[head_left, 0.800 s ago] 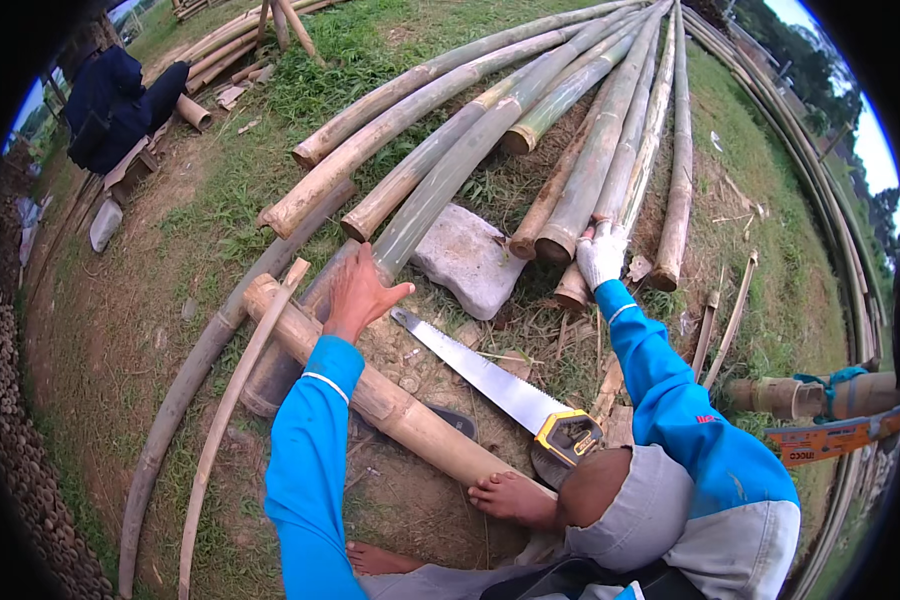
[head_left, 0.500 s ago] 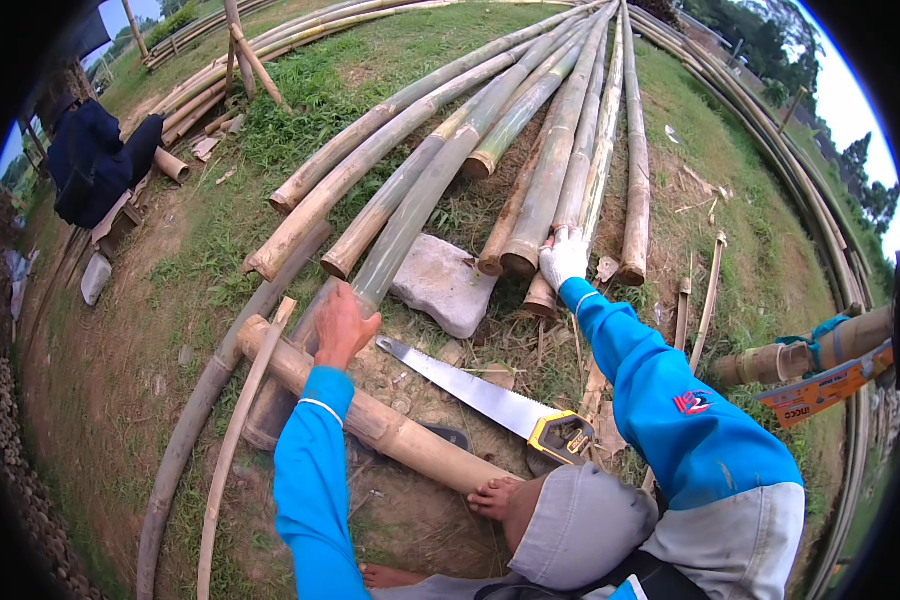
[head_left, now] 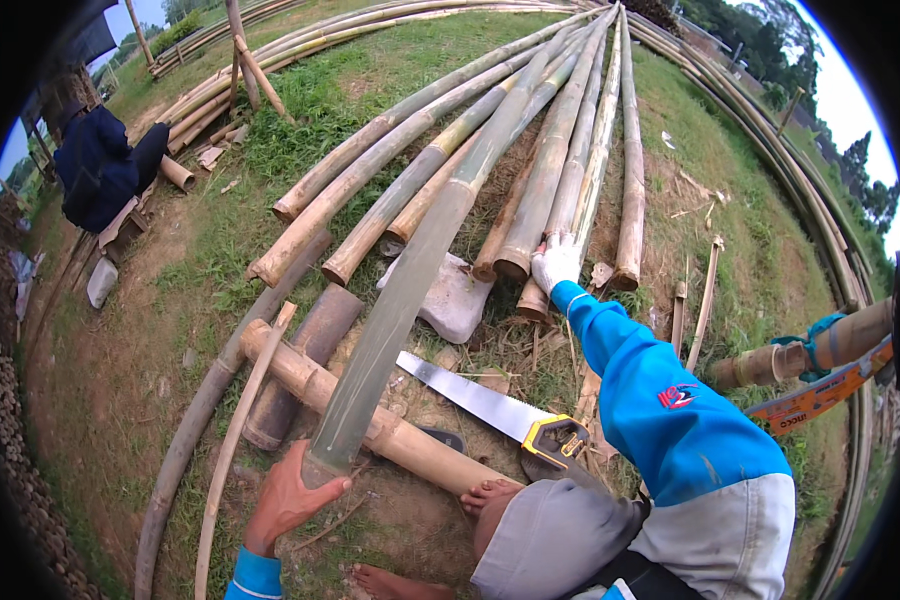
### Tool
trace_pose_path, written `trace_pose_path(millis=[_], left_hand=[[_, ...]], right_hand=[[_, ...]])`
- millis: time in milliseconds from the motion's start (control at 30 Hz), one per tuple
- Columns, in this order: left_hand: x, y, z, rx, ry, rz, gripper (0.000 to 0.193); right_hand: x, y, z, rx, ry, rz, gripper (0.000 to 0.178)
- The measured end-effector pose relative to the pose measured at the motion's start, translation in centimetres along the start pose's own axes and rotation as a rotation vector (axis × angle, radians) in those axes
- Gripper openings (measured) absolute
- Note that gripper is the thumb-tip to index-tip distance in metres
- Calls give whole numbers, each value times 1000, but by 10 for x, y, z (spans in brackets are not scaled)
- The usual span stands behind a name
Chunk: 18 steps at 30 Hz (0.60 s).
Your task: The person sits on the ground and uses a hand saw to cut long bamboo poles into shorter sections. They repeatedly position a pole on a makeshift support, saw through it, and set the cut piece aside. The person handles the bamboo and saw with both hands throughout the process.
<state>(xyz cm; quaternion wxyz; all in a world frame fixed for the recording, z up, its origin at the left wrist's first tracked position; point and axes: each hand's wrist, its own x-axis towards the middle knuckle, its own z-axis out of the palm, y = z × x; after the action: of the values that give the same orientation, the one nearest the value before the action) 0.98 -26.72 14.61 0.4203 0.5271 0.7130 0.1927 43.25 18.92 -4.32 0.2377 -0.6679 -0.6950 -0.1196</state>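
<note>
My left hand (head_left: pixel 292 497), bare, is closed around the near end of a long green bamboo pole (head_left: pixel 402 290). This pole slants toward me and lies across a thick, pale bamboo log (head_left: pixel 425 452). My bare foot (head_left: pixel 490 495) presses against the log's right end. Farther off, my white-gloved right hand (head_left: pixel 557 263) is closed on the near part of another bamboo pole (head_left: pixel 573 190); its fingers are partly hidden. A handsaw (head_left: pixel 475 395) with a yellow and black handle lies on the ground between my arms.
More bamboo poles (head_left: pixel 370 150) fan out ahead, near a pale stone block (head_left: pixel 455 305). A short dark bamboo piece (head_left: pixel 305 365) lies under the log. A split strip (head_left: pixel 235 445) is at left. An orange saw-like blade (head_left: pixel 820 390) stands at right. Another person (head_left: pixel 100 170) sits at far left.
My left hand has pulled the green pole toward me, and its end now extends past the log. My right hand has stayed nearly in place.
</note>
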Motion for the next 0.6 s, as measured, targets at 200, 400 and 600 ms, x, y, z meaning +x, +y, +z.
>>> trace_pose_path(millis=[200,400,600], left_hand=[[-103,-129,-21,-195,-5,-404,97],[-55,-159,-56,461,-130,-509,105],[61,-62,-4,582,432,138,100]], right_hand=[[-4,6,2,172,-5,65,49],[-5,-1,8,233,-2,93,47],[-10,1,3,171,46,53,38]])
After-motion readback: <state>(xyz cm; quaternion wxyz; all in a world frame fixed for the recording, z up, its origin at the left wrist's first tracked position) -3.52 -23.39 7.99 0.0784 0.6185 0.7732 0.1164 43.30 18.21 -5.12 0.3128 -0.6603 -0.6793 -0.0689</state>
